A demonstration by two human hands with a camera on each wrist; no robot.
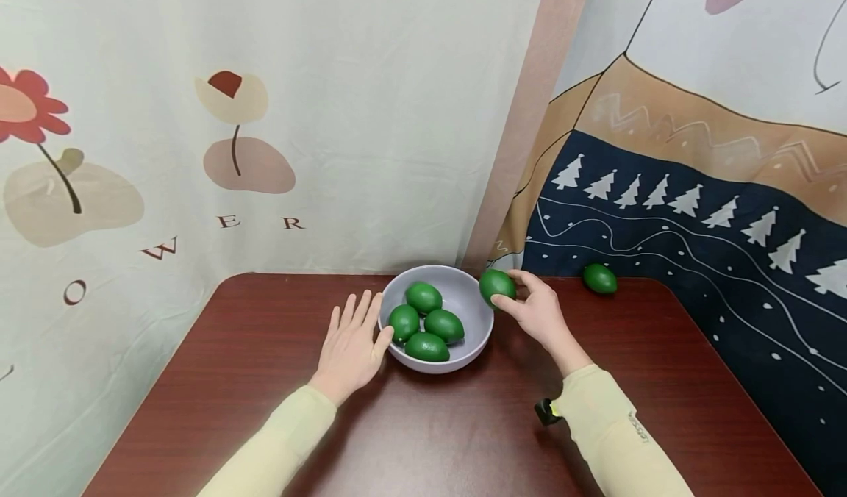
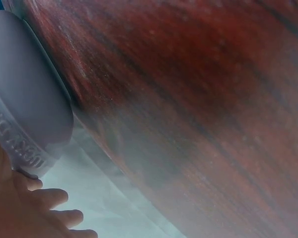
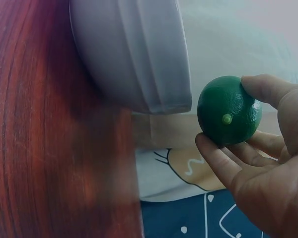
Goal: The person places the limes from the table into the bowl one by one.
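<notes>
A green lime is pinched between the thumb and fingers of my right hand, just beyond the right rim of a grey-lilac bowl. The right wrist view shows this lime raised off the table, its pale stem end facing the camera. Several more limes lie inside the bowl, grouped towards its left side. My left hand is at the bowl's left rim with fingers straight and spread. In the left wrist view its fingers show beside the bowl's raised lettering.
Another lime lies near the back right edge of the dark red wooden table. Behind the table hang a pale curtain with printed flowers and a navy cloth with white trees. A small black object sits at the right sleeve's cuff.
</notes>
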